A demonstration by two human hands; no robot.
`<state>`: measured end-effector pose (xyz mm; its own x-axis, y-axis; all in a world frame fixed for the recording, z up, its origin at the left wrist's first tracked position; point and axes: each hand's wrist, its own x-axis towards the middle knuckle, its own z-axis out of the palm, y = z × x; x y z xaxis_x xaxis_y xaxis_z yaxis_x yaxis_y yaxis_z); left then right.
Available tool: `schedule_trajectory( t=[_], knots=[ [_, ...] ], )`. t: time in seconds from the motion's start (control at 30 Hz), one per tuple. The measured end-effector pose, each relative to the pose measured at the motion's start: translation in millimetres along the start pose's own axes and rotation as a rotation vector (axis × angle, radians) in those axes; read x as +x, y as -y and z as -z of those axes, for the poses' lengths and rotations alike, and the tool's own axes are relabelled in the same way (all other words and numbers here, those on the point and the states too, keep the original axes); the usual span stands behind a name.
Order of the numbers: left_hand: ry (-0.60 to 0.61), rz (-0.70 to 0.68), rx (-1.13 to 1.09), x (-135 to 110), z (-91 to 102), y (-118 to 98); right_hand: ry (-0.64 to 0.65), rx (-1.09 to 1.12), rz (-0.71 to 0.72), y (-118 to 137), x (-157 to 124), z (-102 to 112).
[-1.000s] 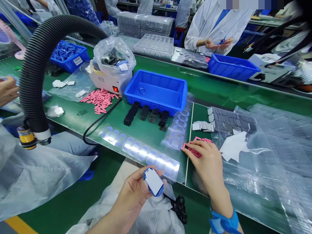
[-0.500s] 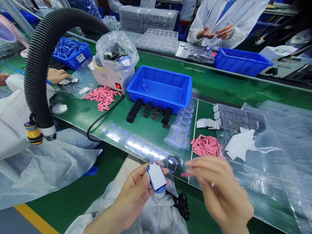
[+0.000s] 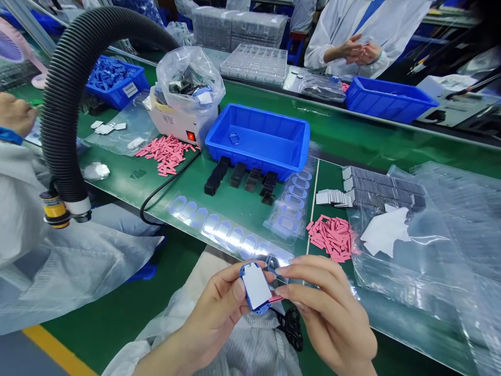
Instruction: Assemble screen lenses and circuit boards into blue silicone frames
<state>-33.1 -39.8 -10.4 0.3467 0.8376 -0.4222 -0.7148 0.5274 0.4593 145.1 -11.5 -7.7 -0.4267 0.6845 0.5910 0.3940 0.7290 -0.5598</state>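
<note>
My left hand is closed around a small blue frame with a white face, held just in front of the table's near edge. My right hand pinches a small pink strip against the frame's lower right edge. A loose pile of the same pink strips lies on the green table beyond my right hand. A clear film strip with oval blue frames runs along the table edge above my left hand.
A blue bin stands mid-table with black blocks before it. A black corrugated hose arcs at left. Grey part stacks and clear plastic sheeting lie at right. Other people work at left and across the table.
My right hand left the pink pile, came back toward me with one pink strip, and now meets the blue frame in my left hand. The view shifted slightly.
</note>
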Motion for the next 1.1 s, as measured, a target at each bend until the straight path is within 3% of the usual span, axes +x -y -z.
schedule_trajectory(
  t=[0.13, 0.27, 0.67, 0.97, 1.03, 1.1],
  knots=[
    [0.005, 0.001, -0.009, -1, 2.0, 1, -0.021, -0.032, -0.006, 3, 3, -1],
    [-0.013, -0.006, -0.018, -1, 0.5, 0, -0.042, -0.215, 0.065, 7, 3, -2],
    [-0.018, -0.034, -0.009, -4, -7.3, -2, -0.004, -0.442, 0.182, 21, -3, -4],
    [0.001, -0.049, -0.017, -4, -11.5, -4, 0.031, -0.441, 0.111, 32, -6, -5],
    [-0.009, -0.056, -0.014, -4, -12.1, -4, -0.018, -0.379, 0.037, 32, -7, -11],
    [0.004, -0.056, -0.014, -3, -12.5, -5, -0.171, -0.226, -0.085, 32, -8, -18]
  ],
)
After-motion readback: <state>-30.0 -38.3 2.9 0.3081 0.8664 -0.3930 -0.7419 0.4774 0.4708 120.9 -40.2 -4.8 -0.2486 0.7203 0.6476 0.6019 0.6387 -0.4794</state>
